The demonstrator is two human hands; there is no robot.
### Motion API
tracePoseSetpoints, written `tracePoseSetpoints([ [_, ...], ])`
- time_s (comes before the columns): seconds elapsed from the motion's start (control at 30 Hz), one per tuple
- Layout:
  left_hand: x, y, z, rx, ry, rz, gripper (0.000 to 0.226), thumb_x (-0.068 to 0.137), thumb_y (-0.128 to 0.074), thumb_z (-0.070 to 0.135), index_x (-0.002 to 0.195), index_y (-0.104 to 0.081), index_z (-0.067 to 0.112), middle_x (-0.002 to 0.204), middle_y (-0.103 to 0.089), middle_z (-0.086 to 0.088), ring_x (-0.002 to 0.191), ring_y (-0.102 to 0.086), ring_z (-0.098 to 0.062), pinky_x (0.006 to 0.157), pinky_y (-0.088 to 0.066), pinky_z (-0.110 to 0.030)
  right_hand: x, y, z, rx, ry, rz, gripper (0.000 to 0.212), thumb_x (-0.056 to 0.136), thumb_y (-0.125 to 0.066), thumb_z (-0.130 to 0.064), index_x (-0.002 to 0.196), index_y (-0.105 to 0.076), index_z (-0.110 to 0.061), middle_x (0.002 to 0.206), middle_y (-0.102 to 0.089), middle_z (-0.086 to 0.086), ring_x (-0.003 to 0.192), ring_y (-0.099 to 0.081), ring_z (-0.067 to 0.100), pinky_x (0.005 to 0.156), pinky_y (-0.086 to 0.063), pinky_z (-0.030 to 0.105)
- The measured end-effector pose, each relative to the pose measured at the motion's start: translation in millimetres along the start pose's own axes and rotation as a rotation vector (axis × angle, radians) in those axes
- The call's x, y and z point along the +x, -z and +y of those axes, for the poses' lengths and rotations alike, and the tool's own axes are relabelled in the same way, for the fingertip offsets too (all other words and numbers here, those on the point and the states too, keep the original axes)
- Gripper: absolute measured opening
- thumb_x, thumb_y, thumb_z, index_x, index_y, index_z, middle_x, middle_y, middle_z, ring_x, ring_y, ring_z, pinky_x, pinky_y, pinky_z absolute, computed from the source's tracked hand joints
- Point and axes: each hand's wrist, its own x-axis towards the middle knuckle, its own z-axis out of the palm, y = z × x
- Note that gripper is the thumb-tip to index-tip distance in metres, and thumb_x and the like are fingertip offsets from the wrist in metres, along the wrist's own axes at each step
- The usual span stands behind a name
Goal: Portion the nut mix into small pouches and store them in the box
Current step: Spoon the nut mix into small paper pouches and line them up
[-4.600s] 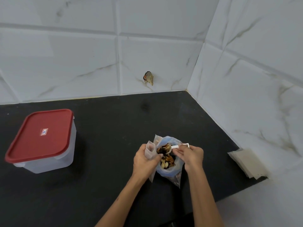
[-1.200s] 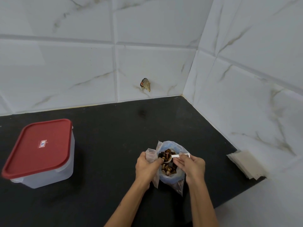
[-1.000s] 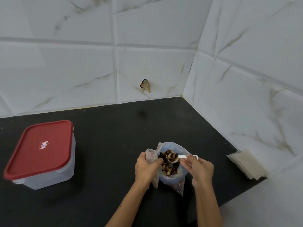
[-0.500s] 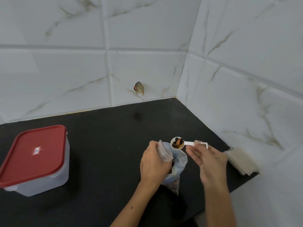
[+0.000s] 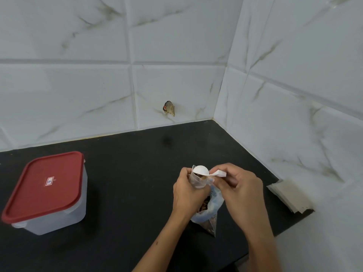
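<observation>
The left hand (image 5: pixel 186 193) grips a small pouch (image 5: pixel 197 182); the right hand (image 5: pixel 235 183) pinches a scoop (image 5: pixel 201 170) tipped over it, above the nut bag (image 5: pixel 208 211). Filling looks early: the box (image 5: pixel 47 193) is lidded, spare pouches (image 5: pixel 288 197) wait.

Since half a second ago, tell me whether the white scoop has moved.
Yes. The white scoop has turned over and shifted left, from above the nut bag to the small pouch's mouth.
</observation>
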Motion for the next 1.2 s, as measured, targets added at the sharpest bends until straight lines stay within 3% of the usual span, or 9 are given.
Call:
tracePoseSetpoints([
  [0.13, 1, 1, -1, -0.035, -0.027, -0.002, 0.027, 0.076, -0.074, 0.02, 0.094, -0.054, 0.017, 0.083, -0.064, 0.004, 0.067, -0.061, 0.003, 0.053, -0.046, -0.009, 1, 1, -1, -0.011, 0.001, -0.033, 0.014, 0.083, -0.07, -0.006, 0.091, -0.072, -0.017, 0.086, -0.072, -0.006, 0.082, -0.069, 0.006, 0.075, -0.057, 0.022],
  [0.33, 1, -1, -2, -0.045, -0.076, -0.001, 0.029, 0.075, -0.077, 0.021, 0.091, -0.054, 0.013, 0.076, -0.061, 0.005, 0.065, -0.059, 0.008, 0.051, -0.044, -0.01, 4, 2, -1, 0.015, -0.022, -0.042, 0.012, 0.083, -0.07, -0.009, 0.089, -0.07, -0.019, 0.081, -0.072, -0.007, 0.078, -0.068, 0.002, 0.07, -0.056, 0.019],
  [0.5, 6, 10, -6, 0.012, -0.067, 0.033, 0.028, 0.074, -0.073, 0.012, 0.091, -0.052, 0.019, 0.08, -0.06, 0.006, 0.068, -0.057, 0.011, 0.054, -0.044, -0.008, 11, -11, 4, 0.386, -0.206, 0.361, 0.013, 0.083, -0.07, -0.011, 0.088, -0.067, -0.023, 0.083, -0.073, -0.001, 0.076, -0.072, 0.009, 0.068, -0.057, 0.025],
  [0.57, 9, 18, -9, 0.012, -0.052, 0.059, 0.03, 0.073, -0.074, 0.011, 0.09, -0.052, 0.023, 0.082, -0.06, 0.006, 0.07, -0.058, 0.007, 0.055, -0.045, -0.008, 16, -15, 16, 0.42, -0.304, 0.403, 0.015, 0.082, -0.071, -0.011, 0.087, -0.066, -0.024, 0.084, -0.072, 0.0, 0.075, -0.072, 0.011, 0.068, -0.057, 0.028],
  [0.63, 12, 26, -12, 0.006, -0.034, 0.086, 0.031, 0.073, -0.075, 0.012, 0.087, -0.05, 0.026, 0.083, -0.06, 0.007, 0.071, -0.058, 0.001, 0.054, -0.044, -0.01, 18, -23, 31, 0.296, -0.371, 0.371, 0.016, 0.083, -0.07, -0.011, 0.087, -0.063, -0.024, 0.084, -0.07, -0.002, 0.077, -0.071, 0.012, 0.07, -0.057, 0.029],
  [0.7, 14, 31, -16, 0.006, -0.007, 0.101, 0.033, 0.073, -0.075, 0.013, 0.087, -0.049, 0.027, 0.084, -0.059, 0.007, 0.074, -0.058, -0.003, 0.056, -0.042, -0.012, 19, -34, 47, 0.096, -0.407, 0.31, 0.014, 0.084, -0.068, -0.01, 0.092, -0.064, -0.021, 0.081, -0.065, -0.006, 0.079, -0.067, 0.01, 0.066, -0.052, 0.022],
  [0.87, 18, 33, -29, -0.004, 0.09, 0.081, 0.031, 0.074, -0.074, 0.015, 0.09, -0.049, 0.024, 0.087, -0.058, 0.005, 0.077, -0.057, -0.006, 0.059, -0.041, -0.019, 22, -61, 70, -0.212, -0.37, 0.216, 0.007, 0.089, -0.062, -0.01, 0.095, -0.064, -0.011, 0.078, -0.059, -0.005, 0.071, -0.059, 0.006, 0.056, -0.039, 0.011],
  [1.1, 25, 29, -47, -0.082, 0.316, 0.0, 0.033, 0.074, -0.076, 0.018, 0.096, -0.051, 0.023, 0.098, -0.061, -0.002, 0.088, -0.061, -0.014, 0.071, -0.052, -0.028, 26, -80, 77, -0.268, -0.336, 0.124, 0.007, 0.09, -0.061, -0.012, 0.097, -0.063, -0.014, 0.082, -0.059, -0.007, 0.075, -0.059, 0.005, 0.061, -0.043, 0.011],
  [1.2, 26, 25, -52, -0.15, 0.376, -0.021, 0.036, 0.074, -0.076, 0.018, 0.103, -0.054, 0.019, 0.1, -0.063, -0.004, 0.091, -0.062, -0.015, 0.073, -0.053, -0.03, 30, -76, 80, -0.199, -0.438, 0.08, 0.007, 0.087, -0.064, -0.01, 0.081, -0.062, -0.014, 0.076, -0.062, -0.004, 0.069, -0.062, 0.006, 0.06, -0.052, 0.019],
])
